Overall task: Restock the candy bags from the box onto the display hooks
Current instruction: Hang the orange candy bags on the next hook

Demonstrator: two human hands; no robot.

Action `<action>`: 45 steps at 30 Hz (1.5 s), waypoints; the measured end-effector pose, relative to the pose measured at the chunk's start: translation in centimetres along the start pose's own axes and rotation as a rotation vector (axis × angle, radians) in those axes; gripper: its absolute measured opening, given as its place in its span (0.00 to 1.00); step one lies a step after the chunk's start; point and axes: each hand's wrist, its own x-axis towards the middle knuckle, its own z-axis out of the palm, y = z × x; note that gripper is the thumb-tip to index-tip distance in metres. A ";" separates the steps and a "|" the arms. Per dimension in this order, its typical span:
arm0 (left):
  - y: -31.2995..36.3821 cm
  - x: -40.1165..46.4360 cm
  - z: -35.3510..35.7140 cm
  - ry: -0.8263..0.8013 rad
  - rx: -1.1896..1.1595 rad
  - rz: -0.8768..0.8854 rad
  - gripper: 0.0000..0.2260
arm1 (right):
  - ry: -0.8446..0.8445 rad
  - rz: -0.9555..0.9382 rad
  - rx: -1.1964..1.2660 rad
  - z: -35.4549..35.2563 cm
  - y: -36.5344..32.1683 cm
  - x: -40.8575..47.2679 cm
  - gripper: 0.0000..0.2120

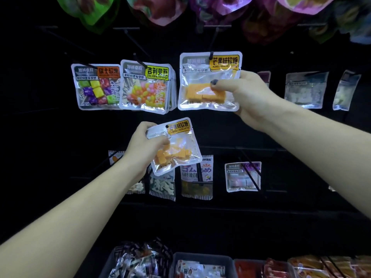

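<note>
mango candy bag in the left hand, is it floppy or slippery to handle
The mango candy bag in the left hand is probably floppy: its thin film crinkles and it hangs tilted. The glossy plastic may be slippery. The orange cubes have slumped low, so it is likely bottom-heavy.

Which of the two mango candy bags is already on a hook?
The upper mango bag, held by the right hand; a hook passes through its hole. The left hand's bag hangs free.

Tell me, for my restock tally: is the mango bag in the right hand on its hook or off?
On: the hook passes through the hole of the mango bag; the right hand grips its edge.
</note>
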 end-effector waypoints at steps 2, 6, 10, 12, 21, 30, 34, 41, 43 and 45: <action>-0.2 0.0 -0.1 -0.012 -0.004 0.001 0.17 | 0.019 0.032 0.006 0.0 0.2 0.1 0.14; -0.4 0.1 0.0 -0.030 -0.018 0.016 0.20 | 0.068 0.075 0.021 0.1 1.1 1.3 0.15; -0.6 0.6 0.4 -0.026 -0.007 0.033 0.22 | 0.100 0.139 0.031 0.7 3.1 3.8 0.17; -0.8 0.9 0.5 -0.034 -0.018 0.031 0.22 | 0.128 0.161 0.022 1.0 4.1 5.1 0.18; -1.8 2.4 1.5 -0.047 -0.060 0.006 0.25 | 0.239 0.283 0.047 0.0 7.1 9.5 0.36; -0.7 2.5 2.5 -0.064 -0.079 0.011 0.22 | 0.089 0.447 0.076 0.5 8.1 7.0 0.34; 1.0 2.2 2.8 -0.067 -0.070 0.029 0.18 | 0.077 0.493 0.037 0.3 7.2 2.8 0.35; 3.7 1.0 4.1 -0.095 -0.102 0.047 0.15 | -0.191 0.357 0.119 0.0 5.3 -4.7 0.12; 4.4 0.4 4.6 -0.117 -0.126 0.037 0.12 | -0.154 0.304 0.044 -0.3 4.8 -5.0 0.11; 5.3 0.2 4.8 -0.124 -0.135 0.047 0.12 | -0.103 0.255 0.002 -0.7 3.9 -5.0 0.12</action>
